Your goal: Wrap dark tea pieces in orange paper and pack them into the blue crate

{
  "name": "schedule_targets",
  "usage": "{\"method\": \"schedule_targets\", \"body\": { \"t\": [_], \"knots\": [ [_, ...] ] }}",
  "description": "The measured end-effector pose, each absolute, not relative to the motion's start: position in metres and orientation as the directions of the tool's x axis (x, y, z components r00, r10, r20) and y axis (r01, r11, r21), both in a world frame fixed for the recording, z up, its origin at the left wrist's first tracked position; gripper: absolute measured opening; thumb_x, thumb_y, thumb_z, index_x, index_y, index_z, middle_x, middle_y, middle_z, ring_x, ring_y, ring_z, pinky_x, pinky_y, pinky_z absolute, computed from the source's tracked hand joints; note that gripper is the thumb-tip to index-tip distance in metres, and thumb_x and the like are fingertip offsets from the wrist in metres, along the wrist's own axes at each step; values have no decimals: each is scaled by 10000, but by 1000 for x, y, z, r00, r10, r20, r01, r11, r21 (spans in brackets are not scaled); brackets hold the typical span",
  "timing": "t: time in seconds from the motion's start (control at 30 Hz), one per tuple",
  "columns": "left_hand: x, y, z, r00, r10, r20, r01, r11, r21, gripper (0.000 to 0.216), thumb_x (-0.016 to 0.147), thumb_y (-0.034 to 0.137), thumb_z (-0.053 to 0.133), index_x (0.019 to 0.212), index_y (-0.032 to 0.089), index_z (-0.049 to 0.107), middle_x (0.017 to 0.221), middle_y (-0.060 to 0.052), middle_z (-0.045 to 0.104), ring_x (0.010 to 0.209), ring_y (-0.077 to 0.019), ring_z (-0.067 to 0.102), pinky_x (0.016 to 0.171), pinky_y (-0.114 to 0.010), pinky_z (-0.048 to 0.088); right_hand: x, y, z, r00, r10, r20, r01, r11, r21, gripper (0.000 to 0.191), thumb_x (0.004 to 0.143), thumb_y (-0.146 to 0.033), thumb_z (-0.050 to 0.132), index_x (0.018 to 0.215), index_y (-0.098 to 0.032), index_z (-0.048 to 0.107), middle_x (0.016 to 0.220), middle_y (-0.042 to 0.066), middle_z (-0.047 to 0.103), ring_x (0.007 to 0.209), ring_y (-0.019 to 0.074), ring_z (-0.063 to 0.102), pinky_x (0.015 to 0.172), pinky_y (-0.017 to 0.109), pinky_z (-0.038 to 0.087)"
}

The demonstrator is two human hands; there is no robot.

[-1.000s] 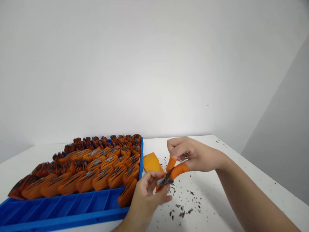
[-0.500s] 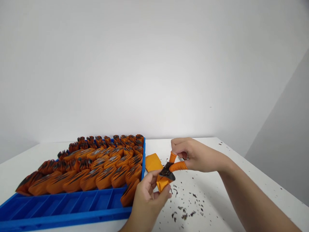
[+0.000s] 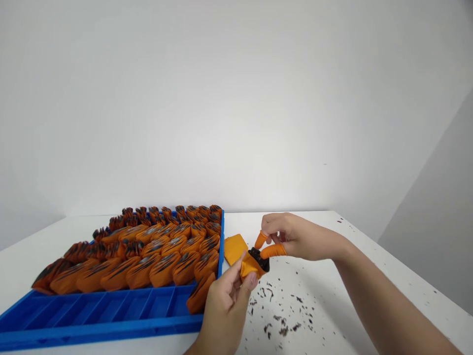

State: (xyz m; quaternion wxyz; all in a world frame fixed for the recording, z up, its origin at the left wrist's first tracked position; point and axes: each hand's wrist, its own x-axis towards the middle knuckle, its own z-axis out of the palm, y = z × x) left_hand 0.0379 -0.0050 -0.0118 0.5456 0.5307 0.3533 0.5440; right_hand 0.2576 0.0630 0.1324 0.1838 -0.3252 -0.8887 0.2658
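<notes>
My left hand (image 3: 226,301) is closed round a small orange pouch (image 3: 250,269), black on its inside, held tilted above the table. Dark dried shreds (image 3: 258,256) fill its open mouth. My right hand (image 3: 288,235) wears orange finger cots (image 3: 272,251) on thumb and index finger. Those two fingertips meet the dark shreds at the mouth in a pinch; exactly how much they grip is hidden. Behind the pouch lies a flat orange packet (image 3: 235,246), partly covered by my left hand.
To the left stands a blue divided tray (image 3: 111,331) with rows of folded orange-and-black pouches (image 3: 138,272); its front row shows bare slots, with one pouch (image 3: 200,294) at the right end. Dark crumbs (image 3: 284,327) are scattered over the white table (image 3: 325,296). A white wall rises behind.
The pouch has risen slightly and turned, so its mouth shows wider with the dark shreds bunched in it. My right index finger has shifted a little left. The view has moved slightly.
</notes>
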Motion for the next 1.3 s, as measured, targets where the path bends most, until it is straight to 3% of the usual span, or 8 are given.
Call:
{"method": "schedule_targets", "body": {
  "t": [0.23, 0.47, 0.73, 0.83, 0.93, 1.1, 1.2, 1.3],
  "knots": [
    [38, -6, -14, 93, 974, 208, -206, -186, 961, 548, 1041, 606, 619, 1432, 240, 733, 1490, -92, 703, 1305, -332, 724, 1174, -471, 556, 260, 68, 130, -758, 652, 18, 435, 526, -730, 316, 971, -524, 753, 1070, -231, 816, 1009, 47, 796, 838, 164, 702, 641, 256, 510],
    [34, -11, -12, 169, 947, 274, -70, -265, 962, 535, 1113, 531, 493, 1527, 230, 650, 1536, -104, 666, 1382, -342, 669, 1204, -485, 529, 257, 60, 134, -728, 681, 75, 452, 559, -695, 230, 971, -447, 766, 926, -221, 767, 957, 15, 789, 830, 148, 701, 632, 247, 484],
    [31, -10, -19, 344, 837, 425, 189, -505, 842, 506, 1147, 402, 417, 1600, 233, 563, 1597, -126, 601, 1445, -313, 618, 1223, -486, 513, 250, 59, 131, -721, 691, -52, 518, 488, -703, 226, 799, -351, 912, 890, -221, 751, 908, 1, 796, 837, 171, 717, 674, 266, 512],
    [35, -11, -24, 328, 852, 407, 165, -476, 864, 521, 1151, 418, 397, 1608, 216, 547, 1595, -139, 602, 1392, -303, 664, 1180, -482, 558, 246, 58, 130, -706, 706, -44, 561, 521, -643, 111, 823, -249, 855, 860, -216, 756, 909, 2, 799, 840, 170, 716, 668, 263, 499],
    [38, -11, -25, 267, 883, 386, 109, -426, 898, 547, 1150, 471, 387, 1555, 175, 605, 1566, -157, 629, 1360, -306, 689, 1164, -472, 572, 248, 60, 128, -696, 717, -25, 573, 535, -621, 79, 867, -262, 813, 874, -203, 761, 913, 21, 801, 843, 177, 718, 659, 265, 492],
    [40, -10, -18, 200, 915, 351, -9, -357, 934, 560, 1138, 527, 409, 1488, 172, 663, 1490, -142, 695, 1345, -324, 697, 1179, -473, 563, 261, 69, 130, -764, 642, -64, 469, 485, -738, 313, 953, -497, 759, 1095, -220, 795, 1026, 51, 792, 837, 172, 708, 623, 262, 493],
    [41, -11, -14, 171, 931, 321, -80, -312, 947, 551, 1129, 557, 431, 1424, 183, 707, 1435, -125, 731, 1288, -340, 728, 1160, -490, 583, 258, 69, 128, -769, 639, -1, 459, 550, -698, 308, 900, -505, 826, 1018, -221, 807, 1033, 50, 777, 876, 178, 704, 625, 264, 476],
    [43, -14, -15, 150, 946, 288, -143, -267, 953, 554, 1116, 586, 456, 1376, 178, 728, 1450, -130, 718, 1273, -358, 730, 1145, -514, 594, 251, 64, 129, -743, 666, 69, 505, 625, -595, 242, 963, -463, 772, 921, -226, 794, 953, 29, 760, 811, 157, 668, 650, 277, 479]
  ]
}}
